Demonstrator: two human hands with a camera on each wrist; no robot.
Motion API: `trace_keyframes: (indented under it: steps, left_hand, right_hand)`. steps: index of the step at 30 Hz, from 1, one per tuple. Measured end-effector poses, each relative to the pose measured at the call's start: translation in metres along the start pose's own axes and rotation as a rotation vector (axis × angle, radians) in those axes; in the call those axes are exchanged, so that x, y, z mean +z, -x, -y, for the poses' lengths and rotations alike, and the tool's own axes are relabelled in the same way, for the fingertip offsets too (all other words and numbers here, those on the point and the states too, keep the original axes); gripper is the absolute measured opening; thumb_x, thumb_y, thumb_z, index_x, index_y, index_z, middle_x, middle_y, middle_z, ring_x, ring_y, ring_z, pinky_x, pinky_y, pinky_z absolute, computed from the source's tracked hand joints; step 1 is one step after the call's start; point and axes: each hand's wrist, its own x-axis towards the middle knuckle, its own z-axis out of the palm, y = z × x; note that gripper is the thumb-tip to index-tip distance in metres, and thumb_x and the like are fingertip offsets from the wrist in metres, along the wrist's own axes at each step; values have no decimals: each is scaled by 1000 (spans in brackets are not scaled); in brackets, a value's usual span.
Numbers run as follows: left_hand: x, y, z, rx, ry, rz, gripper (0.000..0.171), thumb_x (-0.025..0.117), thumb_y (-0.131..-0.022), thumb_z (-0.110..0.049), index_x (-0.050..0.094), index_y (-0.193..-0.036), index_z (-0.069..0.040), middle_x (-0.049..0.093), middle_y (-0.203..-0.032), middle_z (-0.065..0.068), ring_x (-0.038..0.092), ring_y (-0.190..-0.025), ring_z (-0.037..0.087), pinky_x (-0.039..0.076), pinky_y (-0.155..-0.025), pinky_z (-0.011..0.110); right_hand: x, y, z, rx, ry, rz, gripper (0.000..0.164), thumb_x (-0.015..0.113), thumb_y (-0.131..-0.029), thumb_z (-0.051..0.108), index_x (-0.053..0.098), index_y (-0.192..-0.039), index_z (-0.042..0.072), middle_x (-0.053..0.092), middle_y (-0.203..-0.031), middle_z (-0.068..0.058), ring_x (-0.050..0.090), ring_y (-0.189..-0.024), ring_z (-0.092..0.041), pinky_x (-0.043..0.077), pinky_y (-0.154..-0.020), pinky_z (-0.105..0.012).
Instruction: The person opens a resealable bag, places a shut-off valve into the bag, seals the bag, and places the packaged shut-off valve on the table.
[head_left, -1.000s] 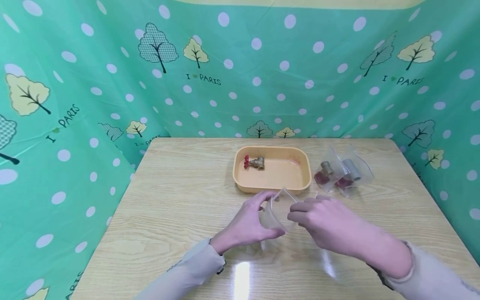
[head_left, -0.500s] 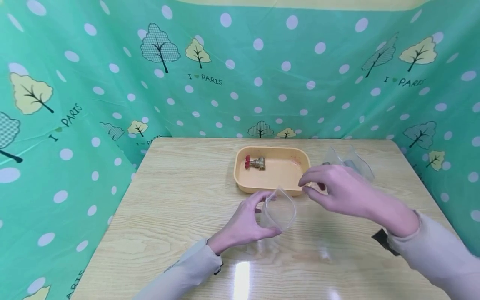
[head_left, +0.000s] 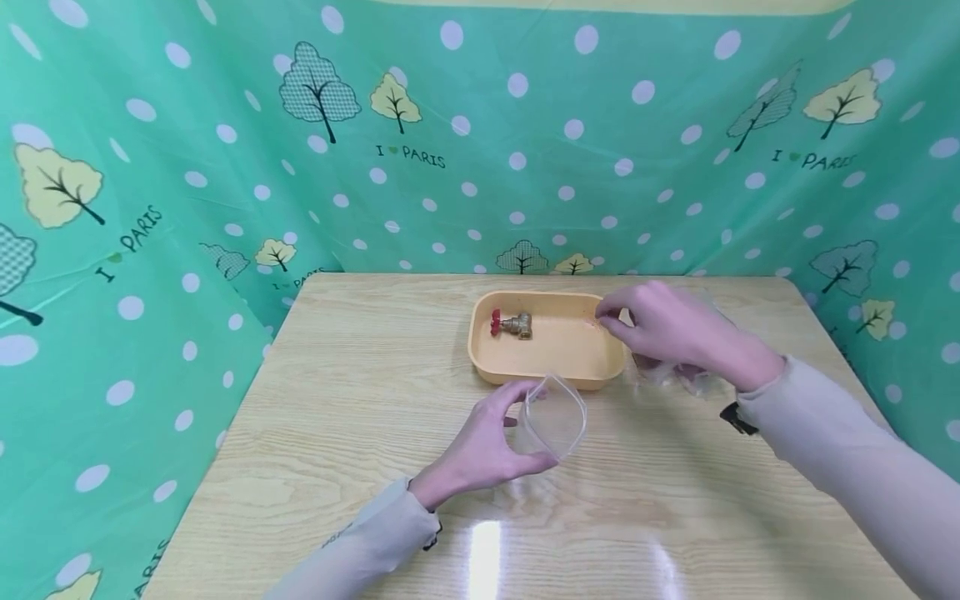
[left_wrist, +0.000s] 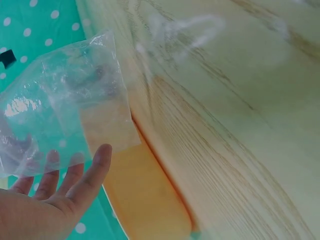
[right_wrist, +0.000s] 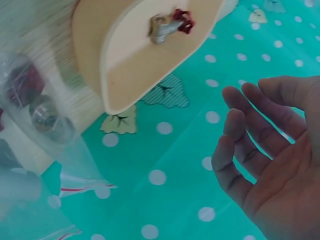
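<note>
My left hand (head_left: 491,442) holds a clear plastic zip bag (head_left: 557,419) between thumb and fingers, its mouth gaping. In the left wrist view the bag (left_wrist: 75,95) looks crinkled, with the fingers (left_wrist: 90,182) against it. Over the right end of the orange tray (head_left: 551,362), my right hand (head_left: 663,329) has loosely bent fingers and holds nothing. A brass gate valve with a red handwheel (head_left: 513,325) lies in the tray's left part, apart from both hands; it also shows in the right wrist view as a valve (right_wrist: 167,26).
Right of the tray lie two filled clear bags (head_left: 660,375), partly hidden under my right hand. In the right wrist view one bag (right_wrist: 45,110) shows a red and metal part. A green dotted curtain (head_left: 450,150) stands behind the wooden table (head_left: 360,375).
My right hand has let go of the bag's edge and moved away, rising to the tray's right end. My left hand keeps the bag nearly in place.
</note>
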Motion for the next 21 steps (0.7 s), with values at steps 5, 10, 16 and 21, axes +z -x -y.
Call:
trace_keyframes:
  steps: [5, 10, 16, 21]
  left_hand:
    - [1, 1, 0, -7, 0, 3, 85, 93, -73, -18, 53, -148, -15, 60, -140, 0, 58, -129, 35, 58, -94, 38]
    - [1, 1, 1, -11, 7, -7, 85, 93, -73, -17, 53, -148, -12, 61, -139, 2, 58, -128, 36, 58, -93, 35]
    - [2, 2, 2, -11, 6, -8, 85, 92, -73, -16, 53, -148, -13, 61, -140, 7, 58, -128, 35, 58, -93, 36]
    - [3, 2, 1, -17, 4, -3, 85, 93, -72, -16, 54, -147, -15, 60, -139, -1, 57, -129, 34, 58, -94, 37]
  right_hand:
    - [4, -14, -15, 12, -7, 14, 17, 66, -100, 6, 79, -109, 7, 76, -98, -3, 62, -72, -13, 55, -69, -38]
    - [6, -29, -22, 89, -19, 102, 22, 64, -100, 7, 77, -117, 3, 77, -107, -9, 65, -76, -15, 58, -71, -38]
    - [13, -46, -31, 151, -61, 155, 27, 66, -97, 5, 74, -123, -1, 76, -108, -14, 71, -84, -21, 61, -71, -36]
    - [16, -62, -37, 156, -52, 146, 24, 68, -97, 6, 75, -119, -2, 75, -101, -13, 71, -83, -23, 61, -70, -37]
